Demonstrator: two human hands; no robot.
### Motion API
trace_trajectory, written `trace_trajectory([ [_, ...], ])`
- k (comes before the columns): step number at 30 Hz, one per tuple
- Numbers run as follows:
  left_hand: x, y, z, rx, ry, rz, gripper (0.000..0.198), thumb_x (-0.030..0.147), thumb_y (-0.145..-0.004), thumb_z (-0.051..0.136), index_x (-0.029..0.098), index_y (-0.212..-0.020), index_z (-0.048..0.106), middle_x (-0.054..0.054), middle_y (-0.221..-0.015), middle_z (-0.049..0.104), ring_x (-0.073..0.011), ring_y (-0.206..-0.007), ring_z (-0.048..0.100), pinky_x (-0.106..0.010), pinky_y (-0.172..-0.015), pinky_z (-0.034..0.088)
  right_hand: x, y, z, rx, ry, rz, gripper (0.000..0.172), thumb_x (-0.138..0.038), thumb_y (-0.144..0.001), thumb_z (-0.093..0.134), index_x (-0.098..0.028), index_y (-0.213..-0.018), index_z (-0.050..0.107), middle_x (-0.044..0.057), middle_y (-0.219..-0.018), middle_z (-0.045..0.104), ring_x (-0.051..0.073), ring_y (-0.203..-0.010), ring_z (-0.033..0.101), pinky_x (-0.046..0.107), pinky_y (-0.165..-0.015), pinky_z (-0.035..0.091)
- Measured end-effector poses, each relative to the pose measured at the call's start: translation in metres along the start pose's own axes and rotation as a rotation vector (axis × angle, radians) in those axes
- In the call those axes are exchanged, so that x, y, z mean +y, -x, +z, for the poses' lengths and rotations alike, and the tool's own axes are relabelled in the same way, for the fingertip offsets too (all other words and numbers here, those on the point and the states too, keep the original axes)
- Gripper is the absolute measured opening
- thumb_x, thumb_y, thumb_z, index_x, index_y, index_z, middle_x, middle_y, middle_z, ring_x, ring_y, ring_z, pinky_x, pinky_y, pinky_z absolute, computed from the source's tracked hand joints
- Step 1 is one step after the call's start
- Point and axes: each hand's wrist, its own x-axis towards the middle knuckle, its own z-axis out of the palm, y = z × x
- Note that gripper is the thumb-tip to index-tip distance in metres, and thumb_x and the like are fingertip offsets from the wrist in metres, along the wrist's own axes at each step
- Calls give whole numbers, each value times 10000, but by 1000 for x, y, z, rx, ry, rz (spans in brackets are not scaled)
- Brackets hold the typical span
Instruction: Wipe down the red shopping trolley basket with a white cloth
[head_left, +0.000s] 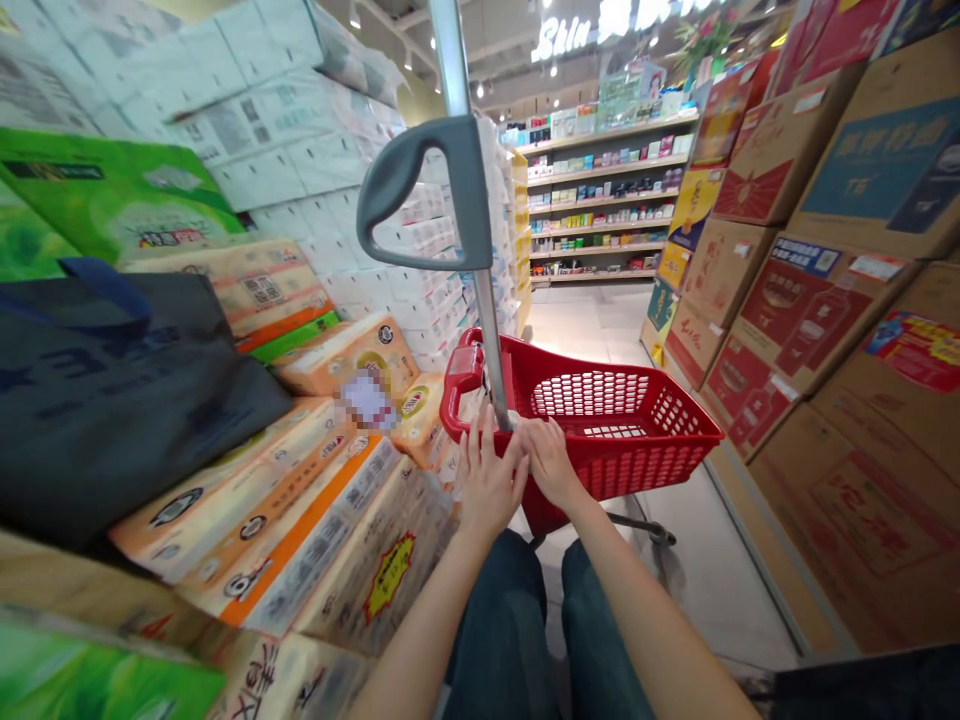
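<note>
My left hand (pixel 489 480) and my right hand (pixel 550 462) lie side by side on the near rim of a red plastic shopping basket (pixel 600 470), which sits on a wheeled cart. Fingers of both hands curl over the rim. A metal pole (pixel 480 300) rises from the basket's near end beside my left hand and carries a grey looped handle (pixel 469 190). Just left of my left hand are stacked, wrapped packs of orange-and-cream tissue (pixel 255 530). The basket's inside shows only a perforated red wall and floor.
A dark fabric tote bag (pixel 127 400) lies on the packs at left, below a tall stack of white tissue packs (pixel 277 130). Printed cardboard cartons (pixel 847 340) wall the right side. Store shelves (pixel 600 200) stand ahead, past a tiled floor (pixel 577 320).
</note>
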Motion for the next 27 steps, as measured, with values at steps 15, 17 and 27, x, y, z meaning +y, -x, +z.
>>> trace_trajectory([
  [15, 13, 17, 3, -217, -112, 22, 609, 413, -980, 395, 167, -1517, 250, -72, -1547, 317, -280, -1466, 201, -508, -1183, 204, 79, 67, -50, 52, 327, 163, 410, -339, -985, 284, -253, -1315, 512, 68, -1270, 606, 235, -1234, 488, 530, -1156, 159],
  [17, 9, 15, -2, -229, -110, 76, 589, 402, -993, 374, 164, -1516, 247, -81, -1541, 324, -239, -1460, 232, -475, -1196, 168, 108, 82, -68, 66, 369, 208, 413, -356, -982, 278, -253, -1302, 518, 73, -1274, 601, 243, -1250, 475, 537, -1154, 152],
  [27, 8, 18, -11, -293, -113, 312, 479, 248, -1008, 342, 127, -1471, 331, -98, -1497, 411, -167, -1457, 237, -487, -1209, 90, 51, 71, -44, 227, 279, 287, 405, -334, -973, 290, -209, -1238, 570, 105, -1196, 611, 261, -1164, 491, 529, -1111, 253],
])
